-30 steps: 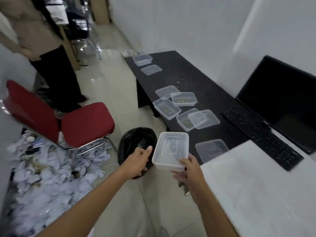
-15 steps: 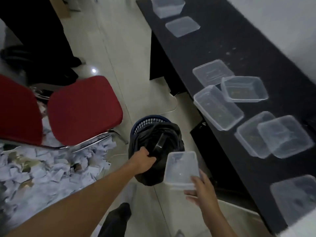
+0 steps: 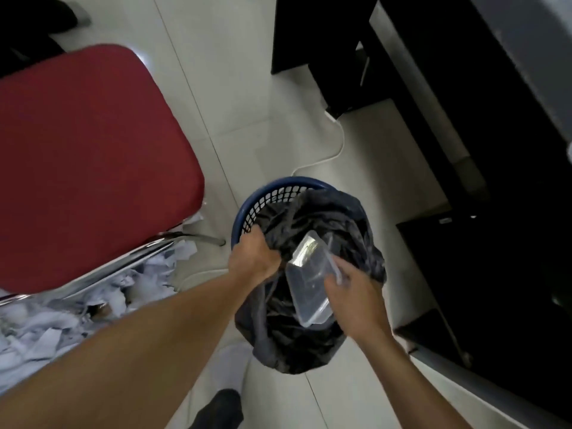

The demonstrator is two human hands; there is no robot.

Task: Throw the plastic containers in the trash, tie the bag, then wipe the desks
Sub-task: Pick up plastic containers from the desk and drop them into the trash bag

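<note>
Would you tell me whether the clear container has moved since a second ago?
Yes: in the right hand, the clear container went from beside the blue bin to over its black bag.

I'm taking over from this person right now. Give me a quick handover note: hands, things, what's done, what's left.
Left hand grips the rim of the black trash bag, holding it open in the blue basket.
Right hand holds a clear plastic container, tilted over the bag's mouth, not yet released.
Done: nothing certain; bag is untied.
Left: drop this container, bin any others, tie the bag, wipe the desks, whose tops are out of view.
</note>
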